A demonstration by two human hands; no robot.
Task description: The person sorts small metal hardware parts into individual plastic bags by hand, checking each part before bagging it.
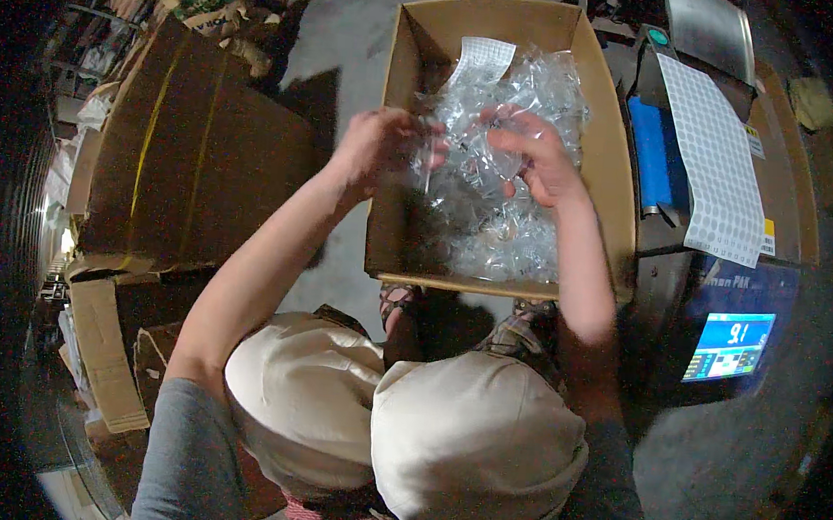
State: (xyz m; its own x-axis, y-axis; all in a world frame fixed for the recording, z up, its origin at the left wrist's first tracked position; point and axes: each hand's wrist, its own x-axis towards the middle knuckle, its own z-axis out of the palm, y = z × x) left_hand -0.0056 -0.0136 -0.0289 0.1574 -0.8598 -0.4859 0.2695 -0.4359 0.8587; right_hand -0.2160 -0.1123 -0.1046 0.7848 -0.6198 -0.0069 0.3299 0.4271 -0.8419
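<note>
An open cardboard box stands in front of me, heaped with small clear plastic bags. Over its left side, my left hand is closed on a thin clear plastic bag, its fingertips partly blurred. My right hand reaches over the right half and grips another crinkled clear bag between thumb and fingers. Whether anything is inside either bag I cannot tell. A white sheet of round stickers lies on the heap at the box's far end.
To the right is a dark machine with a lit screen and a blue roll. Another white sticker sheet drapes over it. Large brown cartons stand on the left. My cloth-covered knees are below the box.
</note>
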